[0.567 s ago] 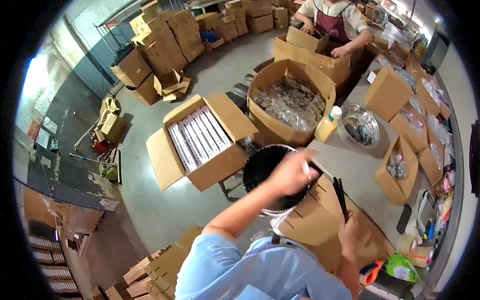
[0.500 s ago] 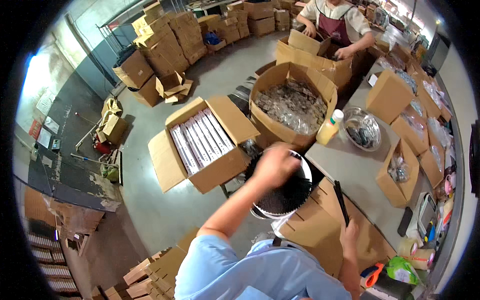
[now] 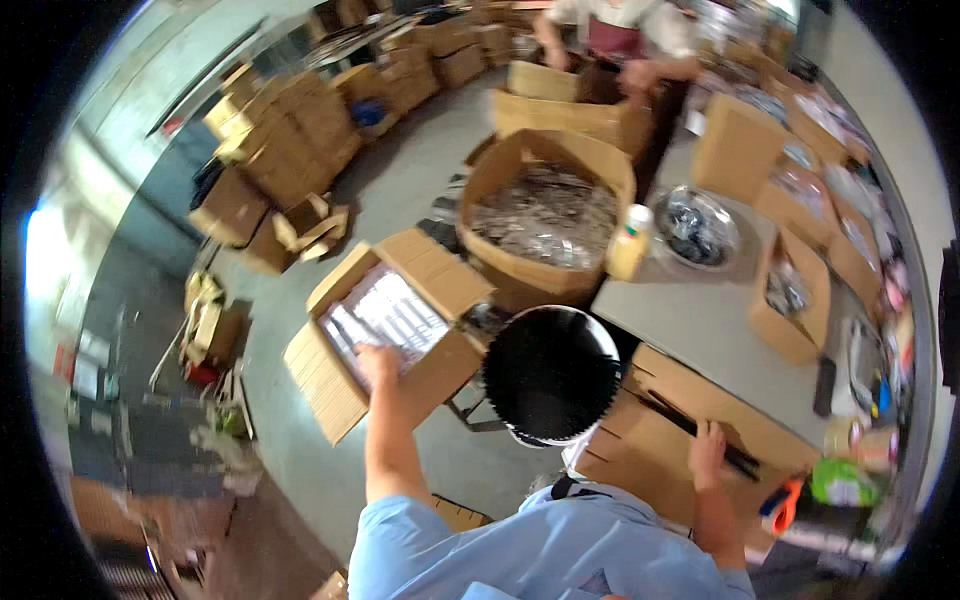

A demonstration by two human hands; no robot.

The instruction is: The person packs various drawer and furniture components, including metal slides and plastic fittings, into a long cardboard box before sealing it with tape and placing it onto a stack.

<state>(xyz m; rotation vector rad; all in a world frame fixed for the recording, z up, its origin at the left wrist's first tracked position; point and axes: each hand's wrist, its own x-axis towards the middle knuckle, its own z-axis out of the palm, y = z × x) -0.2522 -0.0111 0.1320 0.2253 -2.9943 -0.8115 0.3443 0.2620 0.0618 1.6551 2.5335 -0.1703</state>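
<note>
Our left hand [image 3: 377,368] has swung from the round white bucket [image 3: 607,348] of black pieces [image 3: 550,378] to the flat white packs [image 3: 392,312] inside an open brown cardboard carton [image 3: 440,380], moving our work there; blur hides its opening and any grip. Our right hand [image 3: 708,452] closes over slim black strips [image 3: 668,412] on flat brown cardboard [image 3: 622,442]; no lettering is legible.

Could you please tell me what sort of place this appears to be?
It looks like a packing area in a workshop or warehouse: stacked brown cartons line the far side, the left hand is at an open box of white items, and a grey worktable holds more cardboard boxes.
</note>
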